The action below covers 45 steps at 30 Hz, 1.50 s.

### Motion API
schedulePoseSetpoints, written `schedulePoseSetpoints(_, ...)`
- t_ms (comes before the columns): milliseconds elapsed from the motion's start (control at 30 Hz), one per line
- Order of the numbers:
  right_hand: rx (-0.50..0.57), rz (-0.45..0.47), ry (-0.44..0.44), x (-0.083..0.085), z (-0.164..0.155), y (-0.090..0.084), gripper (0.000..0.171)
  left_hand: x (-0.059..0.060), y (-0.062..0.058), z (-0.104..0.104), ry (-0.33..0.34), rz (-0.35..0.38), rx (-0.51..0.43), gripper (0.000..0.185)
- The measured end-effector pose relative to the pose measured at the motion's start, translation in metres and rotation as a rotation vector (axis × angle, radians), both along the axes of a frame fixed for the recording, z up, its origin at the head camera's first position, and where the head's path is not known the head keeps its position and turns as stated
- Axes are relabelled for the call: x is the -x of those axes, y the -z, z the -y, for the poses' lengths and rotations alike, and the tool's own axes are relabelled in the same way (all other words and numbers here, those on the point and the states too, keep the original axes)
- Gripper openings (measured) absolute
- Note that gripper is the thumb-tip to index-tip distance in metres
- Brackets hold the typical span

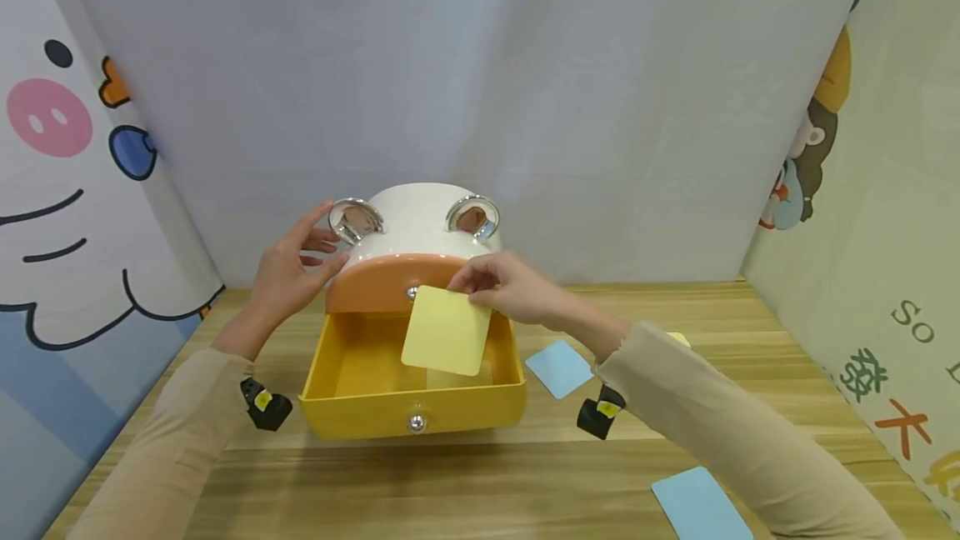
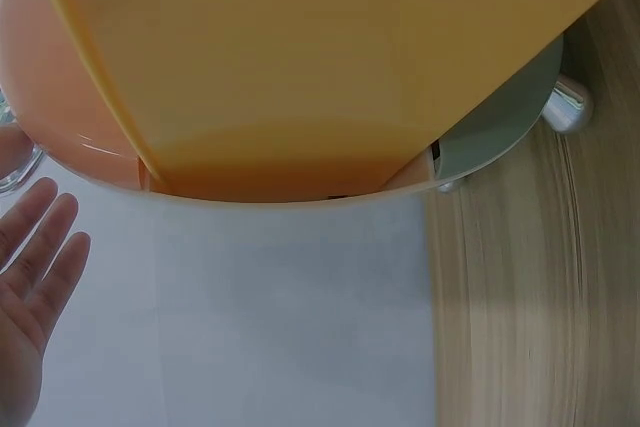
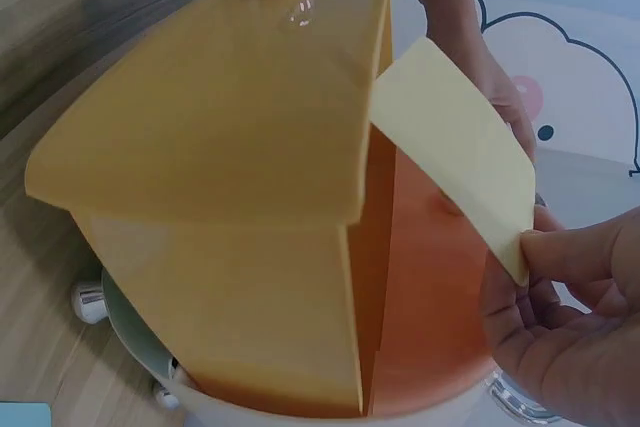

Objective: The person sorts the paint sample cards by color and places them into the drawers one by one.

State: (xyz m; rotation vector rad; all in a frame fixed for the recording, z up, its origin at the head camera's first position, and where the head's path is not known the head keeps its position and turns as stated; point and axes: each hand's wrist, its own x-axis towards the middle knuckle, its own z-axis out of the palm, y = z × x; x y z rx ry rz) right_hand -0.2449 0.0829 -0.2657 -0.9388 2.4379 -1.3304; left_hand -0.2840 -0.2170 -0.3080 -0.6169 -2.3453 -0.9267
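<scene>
A small frog-shaped drawer box has a white domed top (image 1: 416, 215), two chrome rings and an orange upper drawer (image 1: 367, 286). Below it, the yellow lower drawer (image 1: 356, 413) is pulled out. My right hand (image 1: 513, 286) pinches a pale yellow card (image 1: 446, 332) by one corner between thumb and fingers, and the card hangs tilted over that drawer. Inside, partly hidden by the held card, lies another pale, flat piece (image 1: 442, 378). My left hand (image 1: 288, 269), fingers spread and relaxed, is at the box's left side beside the left chrome ring (image 1: 356, 221).
On the wooden table (image 1: 420, 494), a light blue card (image 1: 558, 368) lies right of the drawer. Another blue card (image 1: 701, 507) is nearer the front right. A yellow corner (image 1: 679, 338) peeks out behind my right sleeve. A pale curtain stands behind, with cartoon-printed cloths on both sides.
</scene>
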Motion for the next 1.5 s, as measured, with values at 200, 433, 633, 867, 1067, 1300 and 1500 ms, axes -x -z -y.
schedulePoseSetpoints(200,0.003,-0.023,-0.014,-0.003,0.018,0.008,0.019,0.000,0.000,0.001,0.002,0.004,0.001,0.067)
schedulePoseSetpoints(433,-0.026,-0.084,-0.052,-0.007,0.034,0.023,0.019,-0.001,0.000,0.000,0.005,0.013,-0.007,0.067)
schedulePoseSetpoints(633,-0.095,-0.106,-0.054,-0.007,0.040,0.036,0.023,-0.001,0.000,0.000,0.004,0.012,-0.006,0.067)
schedulePoseSetpoints(867,-0.155,-0.100,-0.079,-0.011,0.044,0.044,0.028,-0.001,0.001,0.001,0.003,0.001,-0.003,0.067)
schedulePoseSetpoints(1067,-0.170,-0.093,-0.086,-0.009,0.048,0.050,0.029,-0.001,0.000,0.001,0.007,-0.009,-0.007,0.066)
schedulePoseSetpoints(1300,-0.163,-0.110,-0.120,-0.007,0.044,0.050,0.027,-0.002,0.000,0.000,0.008,-0.009,-0.006,0.066)
schedulePoseSetpoints(1500,-0.119,-0.134,-0.152,-0.005,0.034,0.042,0.020,-0.002,-0.001,0.000,0.004,0.001,-0.012,0.066)
